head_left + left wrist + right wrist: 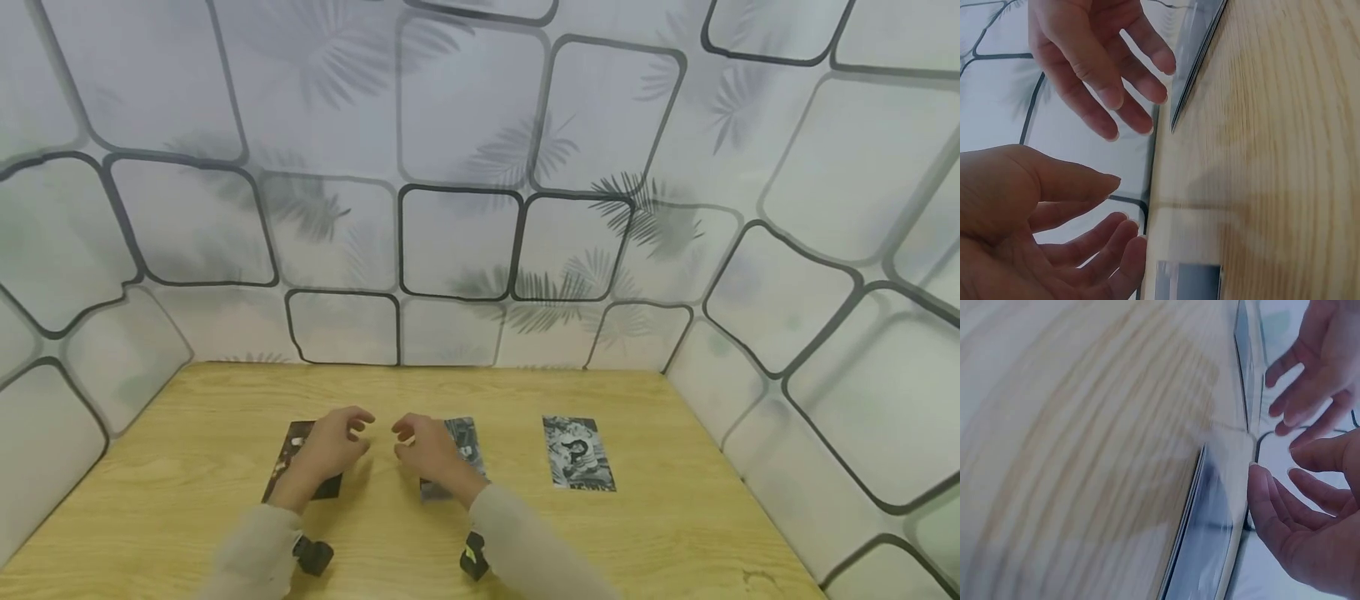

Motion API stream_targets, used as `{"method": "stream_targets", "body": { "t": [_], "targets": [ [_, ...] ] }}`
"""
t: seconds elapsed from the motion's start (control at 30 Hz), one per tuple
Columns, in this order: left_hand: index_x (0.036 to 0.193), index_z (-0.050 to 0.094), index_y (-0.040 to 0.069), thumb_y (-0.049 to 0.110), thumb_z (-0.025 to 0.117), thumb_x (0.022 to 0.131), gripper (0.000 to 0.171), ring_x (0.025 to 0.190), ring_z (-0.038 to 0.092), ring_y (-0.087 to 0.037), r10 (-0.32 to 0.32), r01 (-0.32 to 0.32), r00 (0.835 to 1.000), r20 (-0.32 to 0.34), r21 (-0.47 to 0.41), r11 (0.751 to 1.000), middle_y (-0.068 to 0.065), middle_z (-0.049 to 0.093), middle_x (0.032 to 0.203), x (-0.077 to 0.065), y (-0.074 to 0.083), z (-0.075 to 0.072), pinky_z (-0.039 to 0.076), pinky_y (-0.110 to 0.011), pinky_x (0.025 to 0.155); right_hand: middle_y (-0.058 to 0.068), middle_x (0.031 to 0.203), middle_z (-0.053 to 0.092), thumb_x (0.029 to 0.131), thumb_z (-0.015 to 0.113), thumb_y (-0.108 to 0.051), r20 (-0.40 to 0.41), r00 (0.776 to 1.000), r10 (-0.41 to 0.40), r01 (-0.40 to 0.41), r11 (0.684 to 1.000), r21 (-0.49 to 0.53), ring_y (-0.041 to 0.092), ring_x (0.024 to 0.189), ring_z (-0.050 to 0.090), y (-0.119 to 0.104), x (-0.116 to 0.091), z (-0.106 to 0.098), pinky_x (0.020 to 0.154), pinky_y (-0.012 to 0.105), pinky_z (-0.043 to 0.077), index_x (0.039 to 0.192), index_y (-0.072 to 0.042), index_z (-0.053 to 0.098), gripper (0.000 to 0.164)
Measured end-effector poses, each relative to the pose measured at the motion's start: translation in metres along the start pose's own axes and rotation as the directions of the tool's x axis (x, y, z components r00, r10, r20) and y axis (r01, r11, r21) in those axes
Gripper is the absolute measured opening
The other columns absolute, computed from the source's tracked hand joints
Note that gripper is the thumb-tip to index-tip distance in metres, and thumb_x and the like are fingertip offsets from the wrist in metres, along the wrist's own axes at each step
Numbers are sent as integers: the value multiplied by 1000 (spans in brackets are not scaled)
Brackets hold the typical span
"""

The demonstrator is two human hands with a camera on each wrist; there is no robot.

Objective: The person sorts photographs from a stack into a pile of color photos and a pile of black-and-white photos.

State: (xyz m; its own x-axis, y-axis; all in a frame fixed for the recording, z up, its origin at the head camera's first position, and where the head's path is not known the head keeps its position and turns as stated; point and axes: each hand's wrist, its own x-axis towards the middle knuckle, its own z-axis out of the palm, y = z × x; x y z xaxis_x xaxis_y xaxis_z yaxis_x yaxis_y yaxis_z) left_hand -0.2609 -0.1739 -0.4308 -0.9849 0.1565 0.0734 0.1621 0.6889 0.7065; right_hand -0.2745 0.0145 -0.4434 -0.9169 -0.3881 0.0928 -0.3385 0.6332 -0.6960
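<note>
Yellow wood grain is being shown on a tabletop [390,542], where three picture cards are being displayed in a row from left to right. The left card [288,450], mostly dark, is being partly hidden by the left hand [337,446]. The middle card [467,442], greyish, is being partly hidden by the right hand [431,450]. The right card [579,454], black and white, is being seen whole, well apart from both hands. Above the table, the hands are being held facing each other across a gap, their fingers being loosely curved and parted, around air only. Beige sleeves [525,542] are being worn. On the far side, a pale wall [461,242] is being patterned by dark outlines and grey fronds.
</note>
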Motion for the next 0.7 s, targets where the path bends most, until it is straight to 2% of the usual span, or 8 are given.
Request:
{"method": "stream_targets", "body": {
  "t": [0.1, 0.23, 0.4, 0.7],
  "targets": [
    [128, 64, -5, -1, 68, 89, 39, 103, 70, -41, 15, -15, 1000, 12, -22, 1000, -30, 66, 122, 2, 2, 6, 63, -47, 79, 16, 112, 75, 93, 67, -6, -21, 1000, -11, 11, 1000, -18, 28, 98, 74, 10, -3, -10, 80, 32, 63, 120, -1, 69, 27],
    [124, 66, -4, -2, 70, 87, 38, 100, 70, -38, 28, -27, 999, 27, -44, 999, -28, 67, 119, 4, 3, 16, 62, -45, 78, 17, 111, 74, 93, 65, -5, -40, 999, 10, -10, 1000, 11, 28, 91, 74, 26, -6, -23, 77, 36, 63, 120, 1, 68, 28],
    [121, 67, -4, -3, 73, 85, 37, 95, 72, -36, 49, -45, 998, 49, -69, 997, -26, 69, 115, 7, 7, 30, 63, -45, 79, 16, 109, 74, 91, 68, -7, -85, 996, 40, -40, 999, -8, 31, 97, 71, 45, -12, -36, 80, 43, 62, 119, 0, 68, 28],
    [121, 67, -4, -5, 72, 85, 36, 96, 72, -34, 61, -57, 997, 50, -86, 995, -23, 70, 111, 13, 19, 46, 63, -44, 79, 16, 108, 73, 92, 68, -6, -120, 987, 107, -111, 994, -24, 31, 96, 71, 63, -19, -53, 73, 40, 62, 120, -1, 67, 28]
  ]
}}
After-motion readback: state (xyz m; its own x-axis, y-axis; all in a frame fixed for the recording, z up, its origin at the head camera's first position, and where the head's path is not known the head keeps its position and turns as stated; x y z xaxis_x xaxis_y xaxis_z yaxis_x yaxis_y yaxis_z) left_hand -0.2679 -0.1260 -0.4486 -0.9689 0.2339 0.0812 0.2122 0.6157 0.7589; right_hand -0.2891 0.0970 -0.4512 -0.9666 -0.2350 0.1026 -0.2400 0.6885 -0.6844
